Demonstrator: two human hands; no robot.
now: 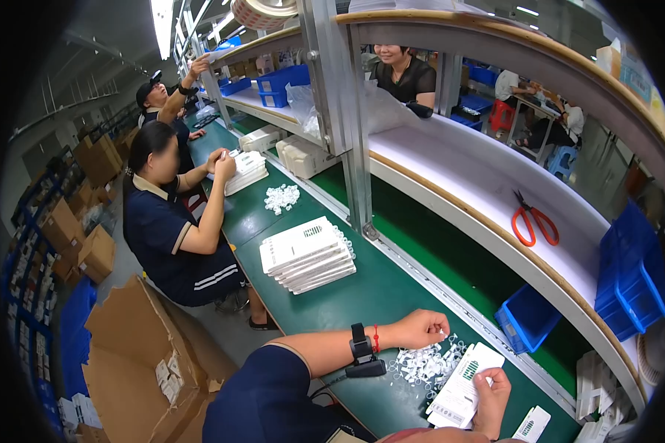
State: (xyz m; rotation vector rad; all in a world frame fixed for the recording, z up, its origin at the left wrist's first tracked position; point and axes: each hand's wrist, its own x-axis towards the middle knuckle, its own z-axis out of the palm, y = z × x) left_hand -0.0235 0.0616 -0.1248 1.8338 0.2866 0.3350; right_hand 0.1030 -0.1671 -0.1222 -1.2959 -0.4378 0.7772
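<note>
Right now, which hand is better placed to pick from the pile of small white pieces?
Probably the left hand: it is at the edge of the pile. The right hand is farther away and busy holding the white box.

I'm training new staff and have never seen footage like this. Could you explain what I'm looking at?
There is no machine: a person works with two bare hands. The one picture comes from a fisheye camera on that person's head, looking down, so straight edges bend. The left hand is at a heap of small white pieces; whether it pinches one is too small to tell. The right hand holds a flat white box. Farther along the green table lies a stack of similar boxes, and beyond it a co-worker works at the same table.
</note>
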